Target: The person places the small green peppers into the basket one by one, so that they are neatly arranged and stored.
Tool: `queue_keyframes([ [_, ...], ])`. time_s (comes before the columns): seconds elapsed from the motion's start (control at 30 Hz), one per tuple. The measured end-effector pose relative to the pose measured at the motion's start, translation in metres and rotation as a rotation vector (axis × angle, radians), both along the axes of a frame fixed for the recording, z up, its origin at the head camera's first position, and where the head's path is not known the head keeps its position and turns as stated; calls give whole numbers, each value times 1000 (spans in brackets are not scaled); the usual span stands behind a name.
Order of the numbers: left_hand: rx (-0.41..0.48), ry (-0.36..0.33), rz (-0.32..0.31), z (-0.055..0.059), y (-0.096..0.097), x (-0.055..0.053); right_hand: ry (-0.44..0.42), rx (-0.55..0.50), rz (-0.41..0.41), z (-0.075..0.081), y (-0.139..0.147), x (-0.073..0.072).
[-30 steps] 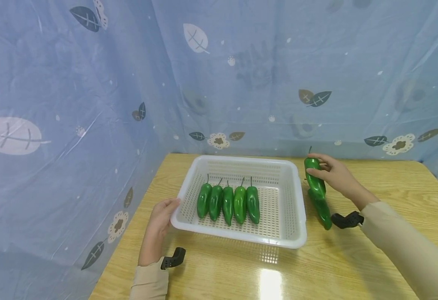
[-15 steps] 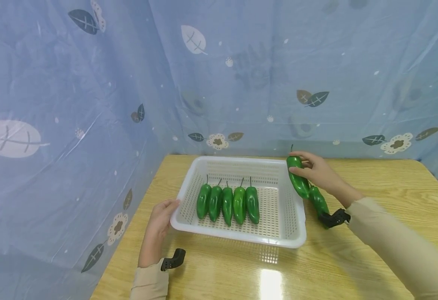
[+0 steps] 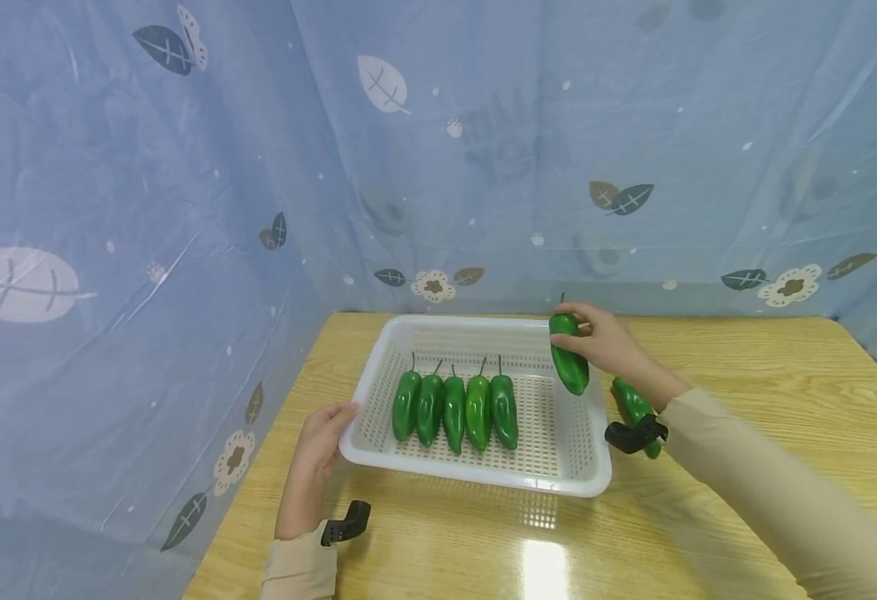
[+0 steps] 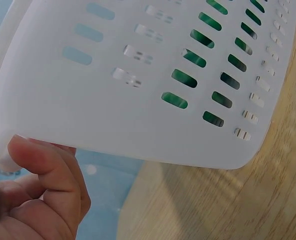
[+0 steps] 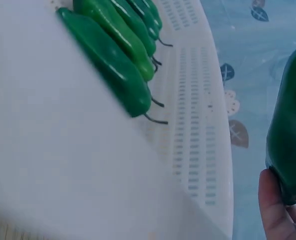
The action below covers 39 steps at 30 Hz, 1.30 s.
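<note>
My right hand point(image 3: 607, 340) pinches a glossy green pepper point(image 3: 569, 360) near its stem end, above the right side of a white plastic basket point(image 3: 476, 477). In the right wrist view the held green pepper fills the right edge, fingertips point(image 5: 271, 197) at its end. My left hand point(image 3: 321, 437) grips the basket's left rim, its fingers curled at the rim in the left wrist view. Several green peppers point(image 3: 453, 412) lie side by side in the basket, stems toward the far wall. Another green pepper point(image 3: 631, 402) lies on the table right of the basket, partly hidden by the right wrist's camera.
The wooden table point(image 3: 438, 533) carries the basket. A blue patterned curtain point(image 3: 483, 167) hangs behind the table and along its left side. Black wrist cameras point(image 3: 347, 523) stick out from both beige sleeves. Inside the basket, bare floor point(image 3: 538, 417) shows right of the row.
My right hand has carried the pepper leftward, from beside the basket to over its right rim and inside. The left hand stays on the rim. The pepper on the table has stayed put.
</note>
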<state>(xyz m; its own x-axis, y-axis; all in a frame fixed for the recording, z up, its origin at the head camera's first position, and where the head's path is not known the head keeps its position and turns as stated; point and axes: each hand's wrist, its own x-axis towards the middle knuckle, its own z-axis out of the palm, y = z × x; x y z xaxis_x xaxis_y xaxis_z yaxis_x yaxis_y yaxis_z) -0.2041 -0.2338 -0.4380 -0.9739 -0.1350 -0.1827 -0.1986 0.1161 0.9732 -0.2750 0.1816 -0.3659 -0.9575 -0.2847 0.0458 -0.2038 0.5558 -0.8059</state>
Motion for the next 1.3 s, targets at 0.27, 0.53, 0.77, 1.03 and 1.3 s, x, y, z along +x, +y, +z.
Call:
queue_keyframes([
  [0.27,4,-1,-2,1,0,0,-20,52,-10,-3,-18,-5],
  [0.53,4,-2,-8,2,0,0,-31,96,-21,-8,-29,-11],
  [0.77,6,8,-12,2,0,0,-36,170,-11,-12,-42,-12],
  [1.03,10,12,-16,1,0,0,-22,285,30,-15,-57,-11],
  [1.3,-3,13,-10,1,-1,0,31,340,44,-22,-68,-5],
])
